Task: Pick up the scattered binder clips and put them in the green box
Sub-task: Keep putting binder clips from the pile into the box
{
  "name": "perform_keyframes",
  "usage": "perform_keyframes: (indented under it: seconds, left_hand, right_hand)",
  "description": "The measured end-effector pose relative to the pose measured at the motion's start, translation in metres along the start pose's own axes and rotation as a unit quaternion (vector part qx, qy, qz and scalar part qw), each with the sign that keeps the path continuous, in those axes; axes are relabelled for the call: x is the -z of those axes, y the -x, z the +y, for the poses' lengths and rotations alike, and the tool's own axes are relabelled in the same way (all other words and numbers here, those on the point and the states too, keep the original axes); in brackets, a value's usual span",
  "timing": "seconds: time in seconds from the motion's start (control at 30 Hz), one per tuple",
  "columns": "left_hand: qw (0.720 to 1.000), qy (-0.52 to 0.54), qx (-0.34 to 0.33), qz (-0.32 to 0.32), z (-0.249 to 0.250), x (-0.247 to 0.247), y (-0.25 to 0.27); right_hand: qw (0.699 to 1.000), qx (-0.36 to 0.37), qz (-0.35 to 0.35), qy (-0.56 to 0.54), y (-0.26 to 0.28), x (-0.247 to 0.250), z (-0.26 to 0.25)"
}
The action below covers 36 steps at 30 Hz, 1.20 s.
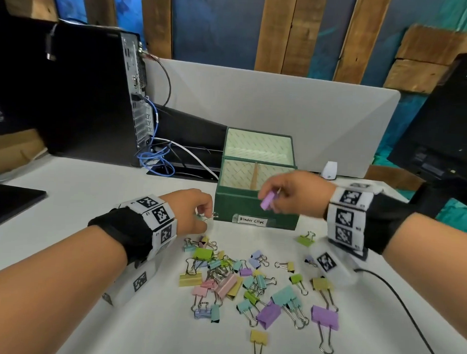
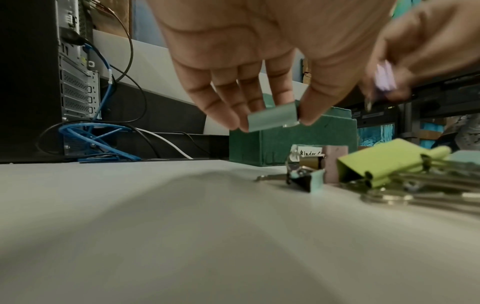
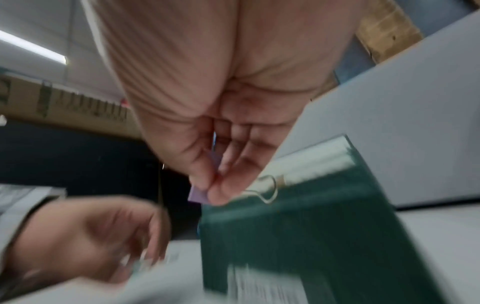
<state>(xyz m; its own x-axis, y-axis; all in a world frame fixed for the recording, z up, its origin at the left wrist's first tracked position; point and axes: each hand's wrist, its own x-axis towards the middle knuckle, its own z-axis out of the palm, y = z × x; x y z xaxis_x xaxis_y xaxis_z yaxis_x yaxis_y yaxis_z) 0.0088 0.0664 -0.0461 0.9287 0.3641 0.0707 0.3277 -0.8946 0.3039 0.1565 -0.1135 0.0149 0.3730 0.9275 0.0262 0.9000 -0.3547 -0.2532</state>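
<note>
white table (image 1: 94, 188) strewn with binder clips (image 1: 249, 286), left hand (image 1: 194, 210) pinching teal clip (image 2: 272, 116), right hand (image 1: 290, 192) pinching purple clip (image 1: 268, 200) at green box (image 1: 252, 206)

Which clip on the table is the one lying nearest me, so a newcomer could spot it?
Start at the green box labelled Binder Clips, then come down through the heap of pastel clips on the white table. Past the heap's near edge lies a yellow clip, alone, touching none of the others, its wire handles pointing toward you.

At ten o'clock I see a black computer tower (image 1: 79, 92) with blue cables (image 1: 156, 161); a black monitor (image 1: 441, 118) at two o'clock.
</note>
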Motion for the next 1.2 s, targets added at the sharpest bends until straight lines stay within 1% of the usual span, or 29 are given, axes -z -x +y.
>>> perform_keyframes:
  seconds: [0.1,0.13,0.2,0.27,0.33,0.4,0.47,0.53,0.6,0.67,0.73,0.83,0.93,1.0,1.07,1.13,1.2]
  left_hand:
    - [0.999,0.018,-0.006,0.035,-0.001,0.001,0.0]
    - [0.999,0.02,-0.008,0.045,0.0,0.001,0.0]
    - [0.998,0.03,-0.01,0.061,0.0,0.002,0.0]
    - [0.997,0.04,-0.009,0.072,-0.001,0.003,0.0]
    - [0.996,0.043,-0.004,0.081,-0.002,0.003,-0.001]
    - [0.995,0.046,-0.007,0.092,-0.003,0.004,-0.002]
    - [0.994,0.048,-0.012,0.101,-0.004,0.003,-0.003]
    - [0.994,0.045,-0.013,0.098,-0.005,0.004,-0.002]
    - [0.995,0.033,-0.024,0.09,-0.005,0.007,-0.004]
    - [0.994,0.026,-0.034,0.1,0.0,0.016,-0.01]
    - [0.991,0.023,-0.039,0.125,0.008,0.027,-0.023]
    - [0.987,0.044,-0.041,0.152,0.024,0.045,-0.047]
    - [0.979,0.099,-0.032,0.176,0.037,0.059,-0.068]
    - [0.977,0.109,-0.024,0.183,0.041,0.063,-0.081]
    - [0.981,0.08,-0.011,0.174,0.043,0.06,-0.088]
    - [0.988,0.063,0.003,0.144,0.04,0.051,-0.091]
    - [0.992,0.051,0.0,0.115,0.036,0.042,-0.085]
  right_hand:
    - [0.989,0.019,0.142,-0.03,-0.026,0.022,-0.008]
    - [0.983,0.024,0.178,-0.043,-0.035,0.027,-0.011]
    - [0.973,0.023,0.221,-0.069,-0.054,0.03,-0.015]
    - [0.97,0.011,0.226,-0.092,-0.071,0.025,-0.015]
    - [0.976,-0.003,0.185,-0.113,-0.082,0.013,-0.012]
    - [0.986,-0.019,0.134,-0.096,-0.086,0.001,-0.007]
    - [0.989,-0.029,0.118,-0.082,-0.081,-0.005,-0.002]
    - [0.989,-0.028,0.116,-0.091,-0.067,-0.006,0.003]
    - [0.992,-0.022,0.097,-0.081,-0.048,-0.004,0.008]
    - [0.997,-0.016,0.059,-0.045,-0.027,-0.001,0.012]
    - [1.0,-0.016,0.011,-0.016,-0.01,-0.001,0.015]
    - [0.998,-0.017,-0.057,0.011,0.008,-0.007,0.02]
    - [0.994,-0.007,-0.101,0.04,0.018,-0.017,0.023]
    - [0.992,-0.004,-0.118,0.053,0.021,-0.023,0.024]
    - [0.991,-0.009,-0.125,0.055,0.023,-0.027,0.025]
    - [0.99,-0.009,-0.129,0.05,0.023,-0.028,0.025]
    - [0.989,-0.001,-0.139,0.046,0.023,-0.03,0.024]
